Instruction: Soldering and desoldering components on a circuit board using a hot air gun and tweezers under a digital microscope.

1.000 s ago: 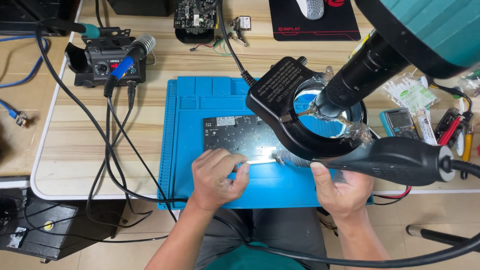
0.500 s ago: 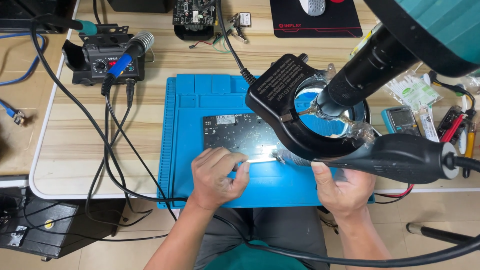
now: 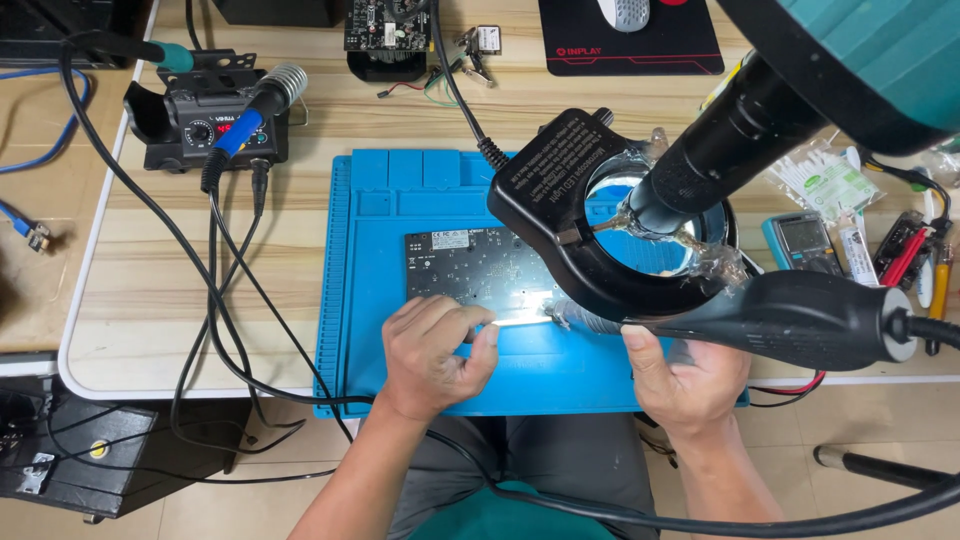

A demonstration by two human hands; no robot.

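Now, from left to right, as I see it:
Far left: a black soldering station (image 3: 205, 125) stands on the pale worktop (image 3: 150, 300), a blue-handled iron (image 3: 245, 125) parked in its holder, black cables (image 3: 215, 300) trailing off the front edge.
Mat: a blue work mat (image 3: 370, 260) lies in the middle of the worktop.
Circuit board: the dark circuit board (image 3: 470, 270) lies flat on the mat, its right part hidden under the ring light.
Left hand: my left hand (image 3: 435, 350) is curled, fingers pinched on a thin tool (image 3: 520, 318) whose bright tip lies along the board's near edge.
Ring light: a black ring light (image 3: 560, 200) around a microscope barrel (image 3: 730, 140) hangs over the board.
Right hand: my right hand (image 3: 690, 375) is closed around a black hot-air handle (image 3: 800, 320), its nozzle just beside the tool tip.
Far right: a small meter (image 3: 800, 240) and packets (image 3: 830, 180).
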